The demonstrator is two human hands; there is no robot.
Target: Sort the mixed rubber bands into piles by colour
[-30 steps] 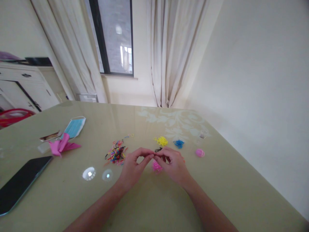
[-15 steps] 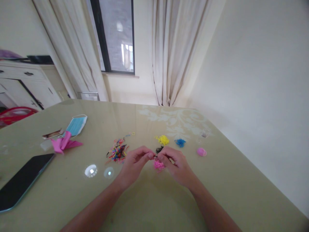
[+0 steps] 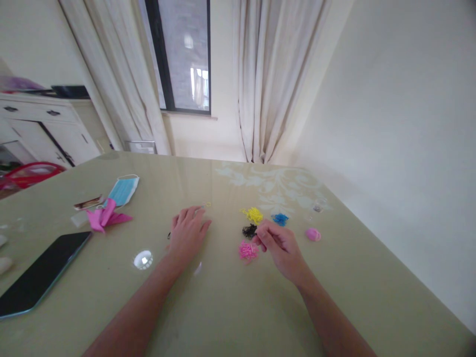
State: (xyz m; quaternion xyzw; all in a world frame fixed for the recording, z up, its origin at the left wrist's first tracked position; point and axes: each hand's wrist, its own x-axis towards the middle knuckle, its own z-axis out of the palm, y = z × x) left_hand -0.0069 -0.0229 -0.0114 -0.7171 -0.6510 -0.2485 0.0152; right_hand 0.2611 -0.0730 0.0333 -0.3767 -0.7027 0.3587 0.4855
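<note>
My left hand [image 3: 188,230] lies palm down with fingers spread over the mixed multicoloured pile, which it almost wholly hides; one dark band peeks out by its edge. Beside the small heaps of rubber bands, my right hand [image 3: 277,243] is closed in a pinch, and whatever it holds is too small to make out. Just left of those fingertips are the black rubber bands [image 3: 249,231] and the pink rubber bands [image 3: 248,251]. Farther back lie the yellow rubber bands [image 3: 253,215] and the blue rubber bands [image 3: 280,219].
A pink round object [image 3: 313,234] lies at the right. On the left are a phone [image 3: 44,275], a pink folded-paper shape [image 3: 106,217] and a blue face mask [image 3: 124,191]. The table [image 3: 230,307] meets a wall along its right side.
My hands were together over the black and pink heaps. The left has moved left onto the mixed pile and opened; the right has shifted slightly right, still pinched. The view has turned slightly left.
</note>
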